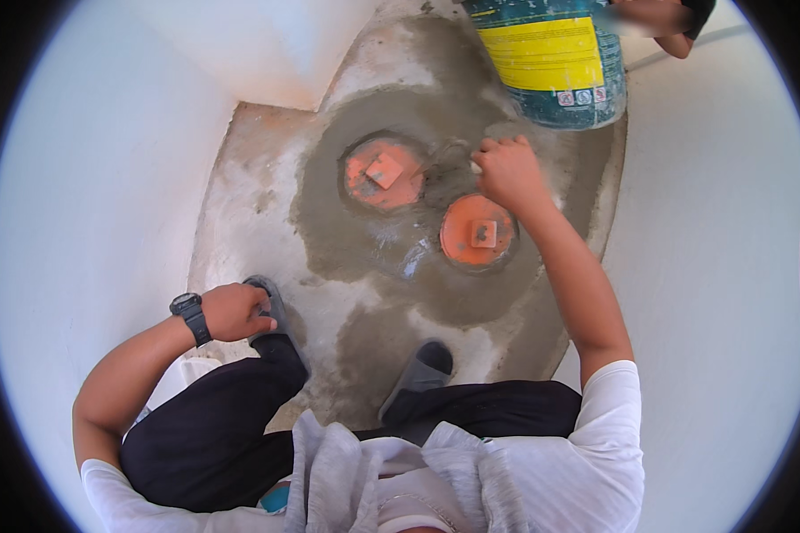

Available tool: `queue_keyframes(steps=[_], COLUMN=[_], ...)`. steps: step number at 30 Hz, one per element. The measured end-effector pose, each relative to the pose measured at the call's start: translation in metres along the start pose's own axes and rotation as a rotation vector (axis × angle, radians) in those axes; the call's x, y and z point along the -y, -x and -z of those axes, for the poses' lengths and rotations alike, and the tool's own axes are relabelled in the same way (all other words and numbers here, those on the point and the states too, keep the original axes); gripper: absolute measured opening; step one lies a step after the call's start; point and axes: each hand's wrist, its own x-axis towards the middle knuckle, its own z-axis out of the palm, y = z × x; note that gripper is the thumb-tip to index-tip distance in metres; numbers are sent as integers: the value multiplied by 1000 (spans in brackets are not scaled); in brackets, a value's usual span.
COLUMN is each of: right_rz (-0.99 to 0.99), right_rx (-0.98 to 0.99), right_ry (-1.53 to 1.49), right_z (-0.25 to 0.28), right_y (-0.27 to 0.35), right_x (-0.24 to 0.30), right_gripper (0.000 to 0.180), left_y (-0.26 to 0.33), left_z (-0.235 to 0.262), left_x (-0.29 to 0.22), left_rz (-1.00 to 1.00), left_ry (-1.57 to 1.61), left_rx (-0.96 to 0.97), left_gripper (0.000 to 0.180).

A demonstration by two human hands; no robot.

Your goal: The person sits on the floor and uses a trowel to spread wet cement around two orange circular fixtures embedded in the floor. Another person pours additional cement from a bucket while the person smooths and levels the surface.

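Observation:
My right hand [509, 169] is closed, low over wet grey cement [324, 209] on the floor. A small pale edge shows at its left side; the rest of what it grips is hidden. Left of that hand, a round orange plug [357, 178] with a raised square centre sits in the cement, smeared grey. A second orange plug [460, 247] lies just below my right wrist. My left hand [233, 311], with a black watch [188, 317] at the wrist, hangs by my left knee above my sandal. Its fingers are loosely curled, with nothing seen in them.
A green bucket [556, 111] with a yellow label stands at the far right. Another person's arm [653, 13] reaches in beside it. White walls [107, 195] close in on both sides, with a wall corner [316, 108] jutting in at the far left. My sandals [436, 355] stand on the floor.

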Motion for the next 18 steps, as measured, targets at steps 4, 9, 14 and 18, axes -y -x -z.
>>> queue_keyframes(steps=[4, 9, 14, 18], right_rz=[-12, -26, 42, 48], right_rx=[85, -30, -45, -73], right_ry=[53, 84, 84, 66], right_z=[2, 4, 5, 5], right_y=[2, 7, 14, 19], right_x=[-2, -4, 5, 10], right_gripper=[11, 11, 10, 9], left_y=[1, -4, -7, -8], left_z=[4, 7, 11, 13], left_x=[-5, -6, -6, -6], left_rz=[19, -1, -40, -21], left_ry=[68, 32, 20, 76], left_rx=[-4, 7, -15, -7], left_gripper=[45, 45, 44, 43])
